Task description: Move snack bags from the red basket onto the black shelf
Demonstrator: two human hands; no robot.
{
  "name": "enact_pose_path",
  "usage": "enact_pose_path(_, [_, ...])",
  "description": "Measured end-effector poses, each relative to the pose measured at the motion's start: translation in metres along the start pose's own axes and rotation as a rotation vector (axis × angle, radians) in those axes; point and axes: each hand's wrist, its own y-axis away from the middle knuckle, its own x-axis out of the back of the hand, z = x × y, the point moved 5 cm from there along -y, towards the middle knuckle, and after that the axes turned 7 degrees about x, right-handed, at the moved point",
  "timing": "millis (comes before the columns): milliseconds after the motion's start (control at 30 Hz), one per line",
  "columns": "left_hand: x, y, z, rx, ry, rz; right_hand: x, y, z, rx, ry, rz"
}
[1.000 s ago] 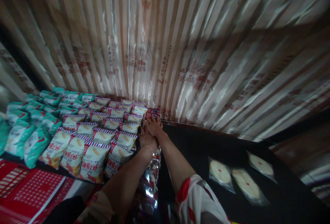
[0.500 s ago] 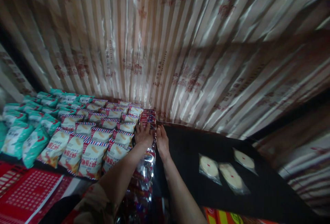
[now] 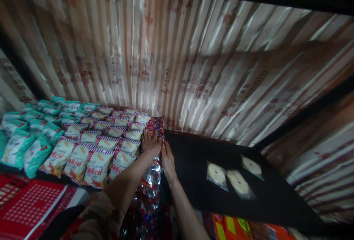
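Observation:
A column of shiny dark red snack packets [image 3: 155, 125] runs from the back wall toward me on the black shelf [image 3: 190, 181]. My left hand [image 3: 151, 144] lies on top of these packets with its fingers apart. Against their right side rests my right hand [image 3: 168, 160], fingers stretched out toward the back. The packets sit between and under the two hands, and neither hand is closed around one. Directly left of the column stand rows of white snack bags [image 3: 99, 166] with striped blue and red tops.
Teal snack bags [image 3: 18, 149] fill the far left. Several flat round items in clear wrappers [image 3: 217, 175] lie on the right of the shelf. A red basket [image 3: 30, 203] is at lower left, orange packages [image 3: 235, 229] at the bottom. Behind hangs a pleated printed sheet [image 3: 155, 55].
The view has tilted and shifted slightly. My right hand's fingertips are now closer to the left hand, at the packets' edge. My left hand stays on top of them.

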Motion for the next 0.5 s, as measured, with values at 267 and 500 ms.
enact_pose_path(267, [0.016,0.018,0.006,-0.054,-0.024,0.084,0.004,0.010,-0.006,-0.007,-0.016,0.010])
enact_pose_path(500, [0.023,0.063,0.003,-0.169,0.094,0.128,0.010,0.038,-0.007,-0.041,0.021,0.065])
